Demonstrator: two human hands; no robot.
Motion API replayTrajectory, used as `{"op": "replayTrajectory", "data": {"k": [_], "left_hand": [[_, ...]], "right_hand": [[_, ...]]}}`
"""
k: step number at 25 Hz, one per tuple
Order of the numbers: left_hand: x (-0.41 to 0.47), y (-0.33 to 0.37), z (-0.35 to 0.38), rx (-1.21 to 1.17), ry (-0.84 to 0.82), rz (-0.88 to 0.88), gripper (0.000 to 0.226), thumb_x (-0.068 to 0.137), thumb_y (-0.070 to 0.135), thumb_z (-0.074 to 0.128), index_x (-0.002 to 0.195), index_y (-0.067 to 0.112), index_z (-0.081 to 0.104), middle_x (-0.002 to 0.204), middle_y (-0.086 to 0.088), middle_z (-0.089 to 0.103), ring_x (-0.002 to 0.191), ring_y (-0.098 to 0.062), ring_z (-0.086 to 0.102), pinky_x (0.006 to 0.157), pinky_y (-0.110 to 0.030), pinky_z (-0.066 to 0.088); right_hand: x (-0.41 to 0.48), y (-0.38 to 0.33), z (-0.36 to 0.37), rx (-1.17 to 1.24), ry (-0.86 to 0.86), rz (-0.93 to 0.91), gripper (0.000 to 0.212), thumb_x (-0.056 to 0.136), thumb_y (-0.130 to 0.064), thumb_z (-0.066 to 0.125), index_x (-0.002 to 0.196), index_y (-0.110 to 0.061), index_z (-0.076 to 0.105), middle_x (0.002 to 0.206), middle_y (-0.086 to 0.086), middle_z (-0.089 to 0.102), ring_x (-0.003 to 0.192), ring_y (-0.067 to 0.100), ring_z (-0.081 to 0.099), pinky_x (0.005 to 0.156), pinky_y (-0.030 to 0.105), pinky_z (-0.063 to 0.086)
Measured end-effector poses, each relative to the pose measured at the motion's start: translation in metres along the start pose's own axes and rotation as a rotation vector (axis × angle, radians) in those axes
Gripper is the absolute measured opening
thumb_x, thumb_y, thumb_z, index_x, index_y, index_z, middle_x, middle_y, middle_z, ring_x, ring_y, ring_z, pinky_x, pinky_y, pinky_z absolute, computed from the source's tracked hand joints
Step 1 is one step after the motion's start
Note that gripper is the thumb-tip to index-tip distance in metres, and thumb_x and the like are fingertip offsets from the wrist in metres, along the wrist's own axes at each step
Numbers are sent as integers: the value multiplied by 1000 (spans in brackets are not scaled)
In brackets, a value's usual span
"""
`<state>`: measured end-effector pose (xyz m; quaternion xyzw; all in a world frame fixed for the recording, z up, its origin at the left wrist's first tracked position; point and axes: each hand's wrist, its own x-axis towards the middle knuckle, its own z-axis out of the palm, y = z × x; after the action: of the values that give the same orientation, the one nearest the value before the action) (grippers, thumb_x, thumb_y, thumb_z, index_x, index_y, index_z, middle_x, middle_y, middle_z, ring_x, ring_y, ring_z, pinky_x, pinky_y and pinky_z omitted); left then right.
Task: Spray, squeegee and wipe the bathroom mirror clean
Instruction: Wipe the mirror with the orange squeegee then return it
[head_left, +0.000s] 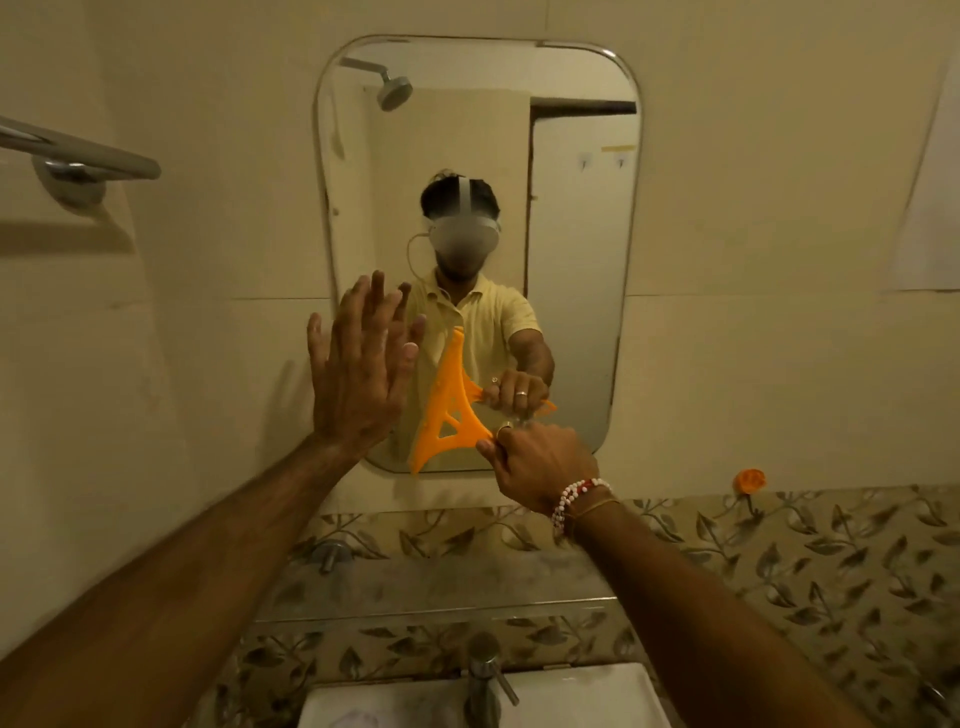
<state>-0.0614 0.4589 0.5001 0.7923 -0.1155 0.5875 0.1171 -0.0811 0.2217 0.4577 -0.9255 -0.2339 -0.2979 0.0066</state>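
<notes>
The rounded bathroom mirror (571, 234) hangs on the beige tiled wall straight ahead. My right hand (540, 462) grips the handle of an orange squeegee (447, 410), whose blade stands nearly upright against the lower part of the glass. My left hand (358, 369) is flat with its fingers spread, resting at the mirror's lower left edge beside the blade. The glass reflects a person in a yellow shirt and both hands. No spray bottle or cloth shows.
A metal towel bar (78, 156) juts from the wall at upper left. Below the mirror runs a narrow shelf (426, 587), then a tap (485, 675) over a white basin (587, 691). An orange hook (749, 480) sticks to the wall at right.
</notes>
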Motion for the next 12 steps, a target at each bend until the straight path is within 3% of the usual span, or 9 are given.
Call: {"op": "replayTrajectory", "data": {"k": [12], "left_hand": [[0, 61, 44, -111, 24, 122, 59, 109, 49, 29, 158, 17, 39, 166, -13, 38, 153, -32, 38, 126, -64, 11]], "right_hand": [[-90, 147, -11, -156, -53, 245, 50, 100, -57, 26, 87, -23, 61, 60, -4, 50, 52, 19, 53, 52, 30, 47]]}}
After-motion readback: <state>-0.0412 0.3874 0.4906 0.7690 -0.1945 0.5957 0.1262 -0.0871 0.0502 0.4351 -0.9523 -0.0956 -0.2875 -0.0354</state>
